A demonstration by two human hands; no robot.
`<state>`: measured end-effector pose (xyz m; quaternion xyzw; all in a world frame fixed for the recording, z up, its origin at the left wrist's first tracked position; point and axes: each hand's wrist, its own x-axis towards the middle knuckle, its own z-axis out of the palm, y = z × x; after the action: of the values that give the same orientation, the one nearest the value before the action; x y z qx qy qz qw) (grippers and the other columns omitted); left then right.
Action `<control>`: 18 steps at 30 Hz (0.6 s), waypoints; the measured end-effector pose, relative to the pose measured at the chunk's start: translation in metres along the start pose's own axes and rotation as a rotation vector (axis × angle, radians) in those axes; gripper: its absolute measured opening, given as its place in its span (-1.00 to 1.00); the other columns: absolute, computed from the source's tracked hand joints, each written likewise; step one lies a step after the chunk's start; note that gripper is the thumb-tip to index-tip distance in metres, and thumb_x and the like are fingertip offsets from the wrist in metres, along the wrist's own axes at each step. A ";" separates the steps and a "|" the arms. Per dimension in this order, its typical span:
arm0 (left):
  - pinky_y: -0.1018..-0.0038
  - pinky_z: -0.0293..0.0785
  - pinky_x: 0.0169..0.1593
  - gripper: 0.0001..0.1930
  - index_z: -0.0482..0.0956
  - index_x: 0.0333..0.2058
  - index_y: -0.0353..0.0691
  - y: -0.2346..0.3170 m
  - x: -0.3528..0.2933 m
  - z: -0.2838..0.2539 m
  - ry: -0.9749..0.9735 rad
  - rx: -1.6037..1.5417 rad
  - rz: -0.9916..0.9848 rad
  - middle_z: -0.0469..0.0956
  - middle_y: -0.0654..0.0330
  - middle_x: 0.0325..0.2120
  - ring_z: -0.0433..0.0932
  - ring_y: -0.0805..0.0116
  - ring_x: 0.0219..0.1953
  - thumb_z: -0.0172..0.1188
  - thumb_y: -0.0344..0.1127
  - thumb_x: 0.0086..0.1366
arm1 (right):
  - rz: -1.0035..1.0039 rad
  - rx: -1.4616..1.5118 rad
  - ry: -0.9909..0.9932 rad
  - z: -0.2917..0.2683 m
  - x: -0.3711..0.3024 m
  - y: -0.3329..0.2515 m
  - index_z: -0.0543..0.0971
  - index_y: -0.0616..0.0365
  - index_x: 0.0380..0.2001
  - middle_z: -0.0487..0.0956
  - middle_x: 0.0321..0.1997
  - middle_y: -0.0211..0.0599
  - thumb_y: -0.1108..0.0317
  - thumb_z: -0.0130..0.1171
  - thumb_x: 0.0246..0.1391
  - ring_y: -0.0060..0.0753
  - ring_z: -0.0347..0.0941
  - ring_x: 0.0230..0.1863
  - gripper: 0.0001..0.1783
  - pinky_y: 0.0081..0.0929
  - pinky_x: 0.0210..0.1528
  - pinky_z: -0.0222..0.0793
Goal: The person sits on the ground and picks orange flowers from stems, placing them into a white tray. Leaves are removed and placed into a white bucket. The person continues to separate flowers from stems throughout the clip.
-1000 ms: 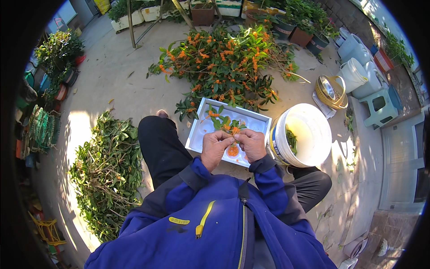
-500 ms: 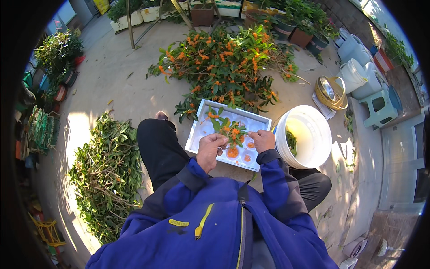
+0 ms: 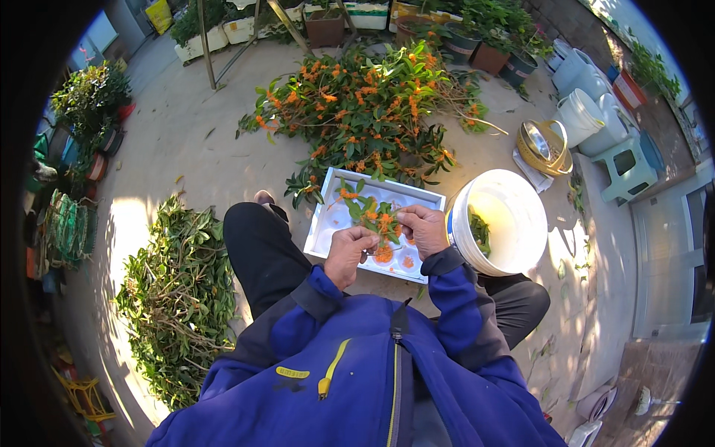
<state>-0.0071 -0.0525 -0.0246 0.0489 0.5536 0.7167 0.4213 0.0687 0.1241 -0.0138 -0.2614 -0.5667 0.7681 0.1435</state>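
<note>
My left hand [image 3: 348,255] pinches a leafy sprig with orange blossoms [image 3: 378,220] by its lower end. Its fingers are closed on the stem. At the sprig's other side, my right hand [image 3: 424,229] has its thumb and fingertips pinched on the blossoms; exactly which part they grip is too small to tell. Both hands hover over a shallow white tray [image 3: 316,237] with round hollows. Small heaps of loose orange blossoms [image 3: 383,255] lie in its near hollows, partly hidden by the hands and sprig.
A large pile of flowering branches [image 3: 357,112] lies beyond the tray. Stripped leafy branches [image 3: 179,305] are heaped at my left. A white bucket [image 3: 514,223] with some leaves inside stands right of the tray. Farther right are a basket [image 3: 551,160] and a pale green stool [image 3: 627,170].
My right hand has moved left and up, from the sprig's right side onto its blossoms. The left hand still holds the sprig in nearly the same place.
</note>
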 end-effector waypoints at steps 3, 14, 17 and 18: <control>0.67 0.18 -0.56 -0.92 0.59 -0.40 -0.30 -0.001 -0.001 0.000 -0.011 0.003 -0.012 0.52 0.26 -0.58 0.41 0.59 -0.59 0.25 -0.42 0.24 | 0.012 0.031 0.009 0.001 -0.004 -0.001 0.65 0.32 -0.46 0.47 -0.64 -0.49 0.45 0.24 0.04 -0.73 0.27 -0.64 -0.87 -0.69 -0.61 0.15; 0.64 0.24 -0.50 -0.90 0.57 -0.36 -0.26 -0.005 0.001 -0.009 -0.131 -0.149 -0.218 0.52 0.29 -0.55 0.46 0.52 -0.51 0.18 -0.36 0.30 | -0.073 -0.056 -0.068 -0.002 -0.009 0.016 0.61 0.32 -0.39 0.53 -0.55 -0.45 0.45 0.19 0.10 -0.69 0.34 -0.59 -0.88 -0.69 -0.54 0.24; 0.62 0.26 -0.49 -0.90 0.55 -0.35 -0.25 -0.001 0.002 -0.011 -0.190 -0.278 -0.312 0.50 0.32 -0.55 0.46 0.51 -0.50 0.16 -0.36 0.32 | -0.025 -0.092 -0.095 -0.003 -0.011 0.019 0.62 0.33 -0.48 0.52 -0.64 -0.36 0.44 0.20 0.00 -0.58 0.41 -0.58 -0.86 -0.54 -0.51 0.33; 0.62 0.25 -0.51 -0.90 0.55 -0.34 -0.25 0.000 0.003 -0.012 -0.180 -0.265 -0.297 0.49 0.32 -0.56 0.45 0.52 -0.51 0.15 -0.36 0.33 | -0.086 -0.267 -0.063 -0.007 -0.007 0.027 0.63 0.31 -0.47 0.53 -0.62 -0.30 0.43 0.20 -0.03 -0.48 0.44 -0.57 -0.86 -0.47 -0.49 0.36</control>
<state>-0.0150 -0.0592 -0.0304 -0.0256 0.4157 0.7061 0.5727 0.0806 0.1172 -0.0386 -0.2294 -0.6787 0.6868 0.1225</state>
